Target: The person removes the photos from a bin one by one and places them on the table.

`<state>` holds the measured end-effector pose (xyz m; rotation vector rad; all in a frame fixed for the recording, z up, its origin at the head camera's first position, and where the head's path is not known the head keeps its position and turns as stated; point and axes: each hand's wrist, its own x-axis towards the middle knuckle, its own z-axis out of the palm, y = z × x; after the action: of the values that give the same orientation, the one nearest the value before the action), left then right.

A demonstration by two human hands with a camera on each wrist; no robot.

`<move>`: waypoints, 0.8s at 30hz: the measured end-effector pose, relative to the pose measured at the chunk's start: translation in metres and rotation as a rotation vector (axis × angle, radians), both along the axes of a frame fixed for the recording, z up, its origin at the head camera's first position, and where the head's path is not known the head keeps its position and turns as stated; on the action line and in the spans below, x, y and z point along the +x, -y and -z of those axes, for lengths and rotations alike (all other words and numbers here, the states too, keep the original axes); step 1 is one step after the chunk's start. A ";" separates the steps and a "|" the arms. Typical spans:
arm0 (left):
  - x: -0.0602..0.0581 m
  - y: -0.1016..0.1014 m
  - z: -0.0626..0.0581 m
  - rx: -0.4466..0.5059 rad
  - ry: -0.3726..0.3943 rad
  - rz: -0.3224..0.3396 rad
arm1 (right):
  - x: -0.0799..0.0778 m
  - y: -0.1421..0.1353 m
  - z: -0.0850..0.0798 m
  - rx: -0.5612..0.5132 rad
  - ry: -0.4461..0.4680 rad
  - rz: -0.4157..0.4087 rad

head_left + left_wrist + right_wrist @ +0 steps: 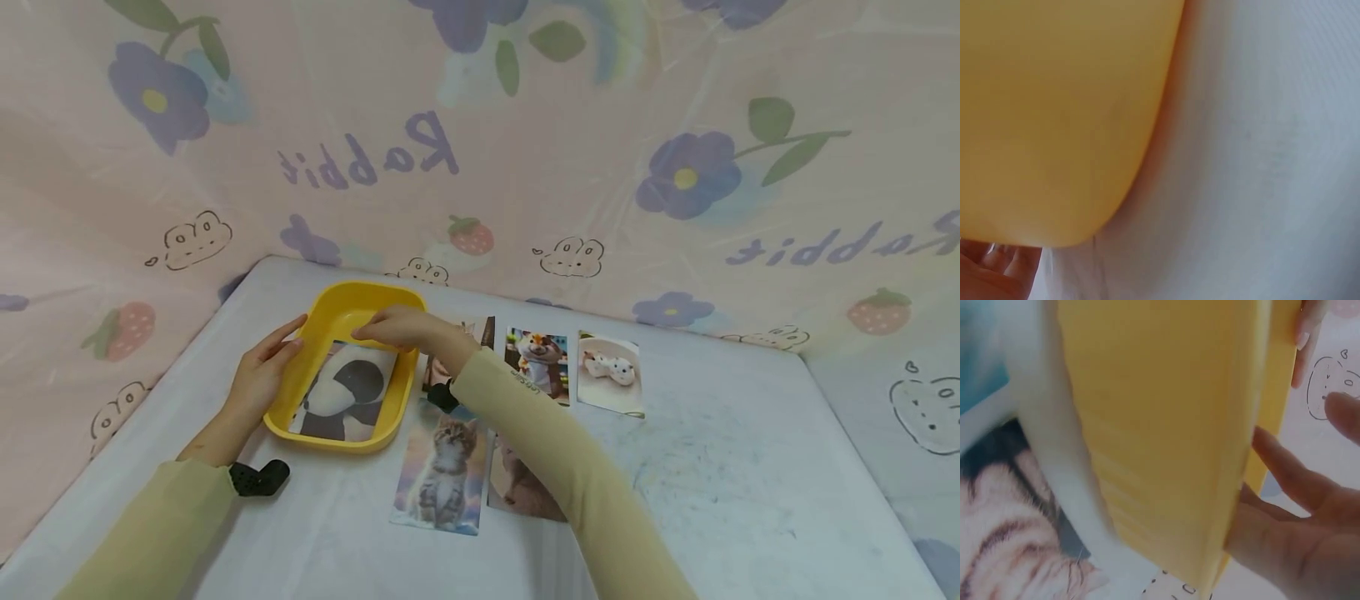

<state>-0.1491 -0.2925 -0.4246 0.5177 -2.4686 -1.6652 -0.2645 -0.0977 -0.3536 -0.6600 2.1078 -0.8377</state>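
A yellow tray (pixel 341 444) lies at the left of the table, with a black-and-white animal photo (pixel 341 392) flat inside. My left hand (pixel 262 367) touches the tray's left side with nearly straight fingers; in the left wrist view, parts of its fingers (pixel 1004 265) show beside the tray's edge. Over the tray's right rim reaches my right hand (pixel 397 327). In the right wrist view its fingers (pixel 1297 475) are spread inside the rim, and nothing shows between finger and thumb. A kitten photo (pixel 442 479) lies below my right forearm.
Right of the tray lie an upright furry-animal photo (pixel 536 354) and one of white spotted figures (pixel 607 371). My right arm partly covers a brown animal photo (pixel 513 475) and a striped-cat photo (pixel 476 329). Patterned fabric (pixel 525 192) hangs behind the table.
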 end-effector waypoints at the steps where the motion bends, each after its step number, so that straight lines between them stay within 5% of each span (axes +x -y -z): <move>1: 0.000 0.000 0.000 0.001 0.000 0.000 | 0.001 0.001 0.000 0.020 -0.014 -0.001; 10: 0.000 -0.001 0.000 0.010 -0.002 0.001 | 0.008 0.007 0.004 0.084 -0.081 -0.033; 24: 0.000 -0.001 -0.002 0.008 0.010 0.008 | 0.010 0.004 0.013 -0.044 -0.086 0.030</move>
<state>-0.1496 -0.2915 -0.4224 0.5187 -2.4751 -1.6802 -0.2541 -0.1013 -0.3665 -0.7000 2.1866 -0.8885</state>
